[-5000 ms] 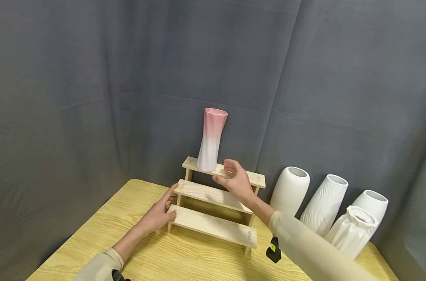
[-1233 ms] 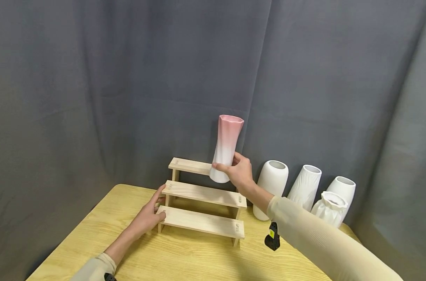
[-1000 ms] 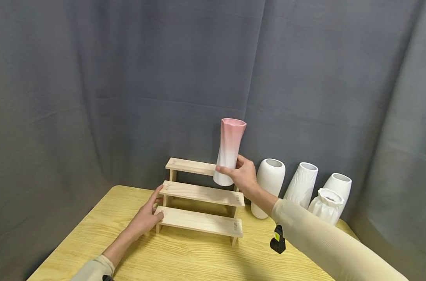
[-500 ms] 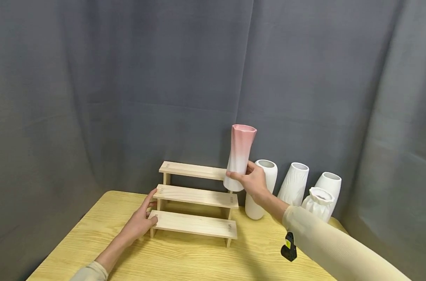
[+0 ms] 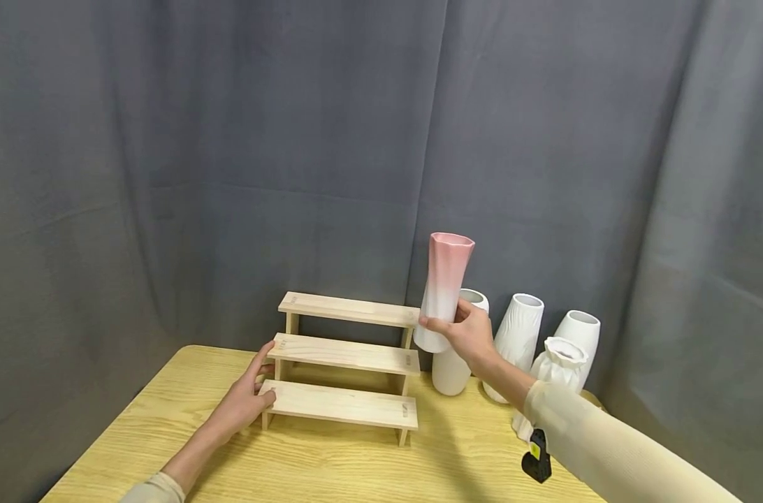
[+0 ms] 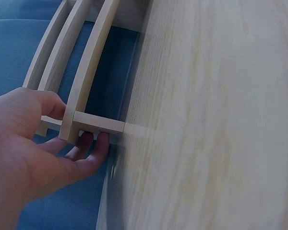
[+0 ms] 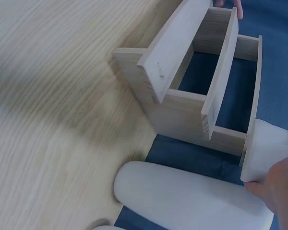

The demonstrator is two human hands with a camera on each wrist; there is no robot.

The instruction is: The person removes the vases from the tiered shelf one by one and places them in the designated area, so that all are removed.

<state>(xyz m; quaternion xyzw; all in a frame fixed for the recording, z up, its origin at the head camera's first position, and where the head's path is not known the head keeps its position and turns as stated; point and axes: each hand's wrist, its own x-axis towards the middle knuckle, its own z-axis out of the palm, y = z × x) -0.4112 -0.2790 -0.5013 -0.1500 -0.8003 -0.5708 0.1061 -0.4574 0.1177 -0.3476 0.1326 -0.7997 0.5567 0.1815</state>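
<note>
In the head view, a three-step wooden display stand (image 5: 346,354) stands on the table. My left hand (image 5: 240,399) grips its left end, index finger at the middle step and thumb on the lowest. In the left wrist view the fingers (image 6: 89,160) curl against the end panel. With my right hand (image 5: 472,339) I hold a pink-and-white fluted vase (image 5: 446,279) near its base, upright, at the right end of the top step. Whether the vase touches that step I cannot tell. Right behind it, partly hidden, is a smooth white vase (image 5: 451,377).
Farther right stand a rippled white vase (image 5: 516,332), another white vase (image 5: 581,332) and a ruffle-necked white vase (image 5: 560,363), partly behind my right arm. A grey curtain (image 5: 281,140) hangs behind the yellow wood-grain table (image 5: 306,468).
Five seconds ago the pink-and-white vase stood on the top step's left part, my right hand beside it. My right hand has since gripped it and carried it right. The left hand stays put.
</note>
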